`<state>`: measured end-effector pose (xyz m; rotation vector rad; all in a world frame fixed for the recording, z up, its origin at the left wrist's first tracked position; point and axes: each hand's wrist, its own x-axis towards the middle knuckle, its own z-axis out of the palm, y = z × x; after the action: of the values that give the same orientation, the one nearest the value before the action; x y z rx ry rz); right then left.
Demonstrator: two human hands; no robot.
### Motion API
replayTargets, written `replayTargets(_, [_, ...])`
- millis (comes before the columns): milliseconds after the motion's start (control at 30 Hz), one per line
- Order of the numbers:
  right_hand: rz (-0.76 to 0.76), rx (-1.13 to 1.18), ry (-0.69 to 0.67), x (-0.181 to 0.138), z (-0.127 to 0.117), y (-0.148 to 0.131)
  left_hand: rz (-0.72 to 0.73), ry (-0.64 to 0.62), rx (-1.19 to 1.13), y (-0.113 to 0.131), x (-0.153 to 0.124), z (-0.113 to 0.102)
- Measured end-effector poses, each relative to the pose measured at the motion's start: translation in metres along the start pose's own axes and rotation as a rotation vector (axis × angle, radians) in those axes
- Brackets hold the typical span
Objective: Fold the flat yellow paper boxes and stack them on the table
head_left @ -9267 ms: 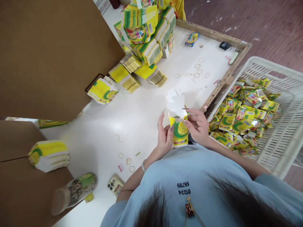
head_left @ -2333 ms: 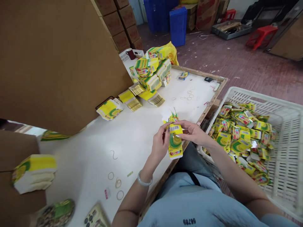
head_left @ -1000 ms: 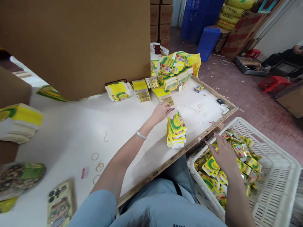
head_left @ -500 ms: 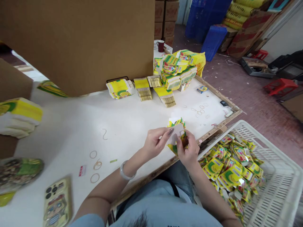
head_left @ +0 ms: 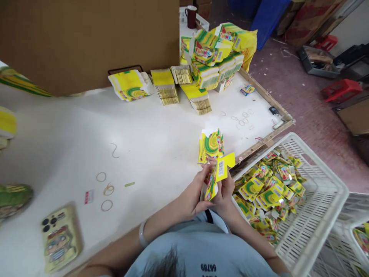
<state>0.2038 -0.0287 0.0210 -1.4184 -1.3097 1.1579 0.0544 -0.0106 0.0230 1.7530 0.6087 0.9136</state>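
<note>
Close to my body, my left hand (head_left: 196, 190) and my right hand (head_left: 225, 189) both grip a small yellow carton (head_left: 213, 180) printed with fruit and a barcode. Its yellow end flap sticks out at the upper right. My left fingers wrap the carton's left side; my right fingers are partly hidden behind it. Just beyond my hands, flat cartons (head_left: 211, 143) with a green and yellow swirl lie on the white table (head_left: 161, 134). To my right a white plastic crate (head_left: 314, 215) holds a heap of small cartons (head_left: 271, 192).
Bundles of flat cartons (head_left: 165, 86) and a larger carton pile (head_left: 211, 50) stand along the back, beside a big cardboard box (head_left: 95, 42). Rubber bands (head_left: 108, 188) and a phone (head_left: 61, 238) lie at the left. A wooden rim (head_left: 261, 92) edges the table; a red stool (head_left: 343, 90) stands beyond.
Both hands have drawn back toward my body. The carton they hold now shows its printed side and barcode flap, and the flat cartons on the table are uncovered. The view has tilted down.
</note>
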Motion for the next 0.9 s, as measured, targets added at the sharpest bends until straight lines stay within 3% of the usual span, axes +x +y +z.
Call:
replayTargets(100, [-0.016, 0.009, 0.219, 0.0, 0.001, -0.009, -0.103, 0.088, -0.016, 0.006, 0.001, 0.002])
replayTargets(367, [0.086, -0.05, 0.413, -0.025, 0.011, 0.005, -0.449, 0.234, -0.249, 0.013, -0.026, 0.015])
replayTargets(467, [0.108, 0.019, 0.389, -0.036, 0.011, 0.019, -0.492, 0.261, -0.406, 0.011, -0.04, 0.02])
replayTargets(533, [0.027, 0.077, 0.322, -0.042, 0.007, 0.024, -0.483, 0.253, -0.468, 0.009, -0.048, 0.02])
replayTargets(733, [-0.118, 0.036, 0.067, -0.047, -0.011, 0.016, -0.573, 0.082, -0.531, 0.012, -0.061, 0.007])
replayTargets(800, [-0.161, 0.003, 0.071, -0.048, -0.013, 0.016, -0.544, 0.043, -0.554, 0.014, -0.058, 0.003])
replayTargets(900, [-0.225, -0.113, 0.203, -0.053, -0.016, 0.024, -0.438, 0.042, -0.487, 0.013, -0.056, 0.0])
